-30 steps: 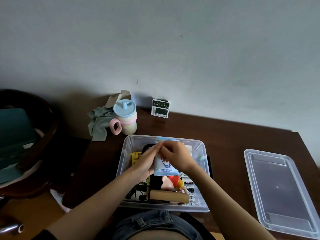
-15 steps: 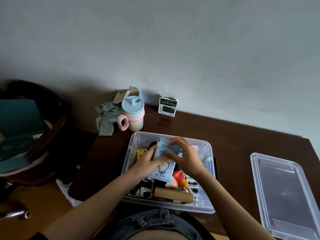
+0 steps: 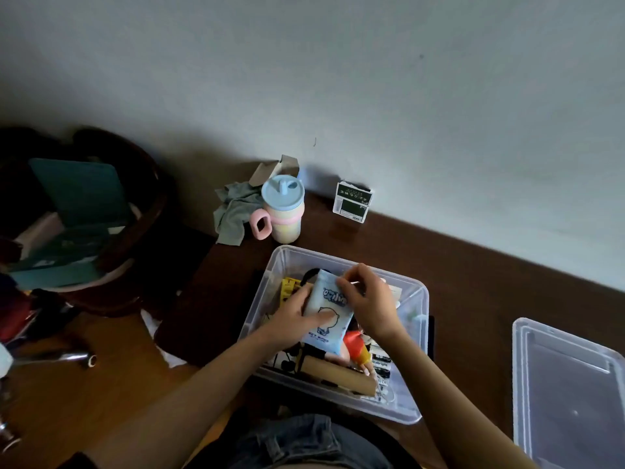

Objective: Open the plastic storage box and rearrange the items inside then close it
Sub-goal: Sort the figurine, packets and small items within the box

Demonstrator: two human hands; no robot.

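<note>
Over open storage box, both hands, left hand, right hand, holding wipes pack

I see a plain grey wall behind the dark wooden tabletop, a dark chair at left.

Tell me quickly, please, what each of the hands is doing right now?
Left hand: holds the left side of the blue wet wipes pack over the storage box.
Right hand: pinches the pack's upper right edge.
</note>
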